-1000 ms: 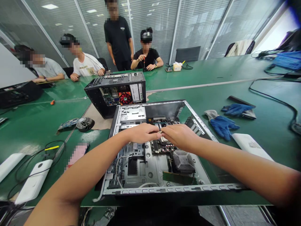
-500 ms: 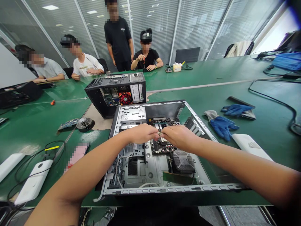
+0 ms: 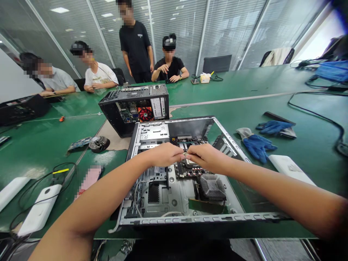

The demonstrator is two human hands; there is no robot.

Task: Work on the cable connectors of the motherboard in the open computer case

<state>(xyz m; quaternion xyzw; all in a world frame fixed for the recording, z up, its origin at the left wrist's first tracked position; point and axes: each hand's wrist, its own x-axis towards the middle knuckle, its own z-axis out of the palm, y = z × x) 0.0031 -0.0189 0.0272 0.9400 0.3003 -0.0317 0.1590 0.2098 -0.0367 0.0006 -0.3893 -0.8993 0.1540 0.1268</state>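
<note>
An open computer case [image 3: 152, 217] lies flat on the green table [image 3: 40, 145] in front of me, its motherboard [image 3: 187, 170] and a grey heatsink [image 3: 211, 186] exposed. My left hand [image 3: 164, 154] and my right hand [image 3: 205, 156] meet fingertip to fingertip above the motherboard's upper part. Both hands are closed in a pinch on a small metallic piece [image 3: 185, 154] between them. What the piece is cannot be made out; the fingers hide most of it.
A second, black computer case [image 3: 134, 105] stands behind mine. Blue gloves [image 3: 258, 145] and a white device [image 3: 288, 166] lie to the right, white power banks [image 3: 40, 210] with cables and a loose fan [image 3: 99, 143] to the left. Several people sit or stand at the table's far side.
Both hands stay pinched together over the motherboard, shifted only slightly. The view has tipped a little. The standing person at the back has leaned left.
</note>
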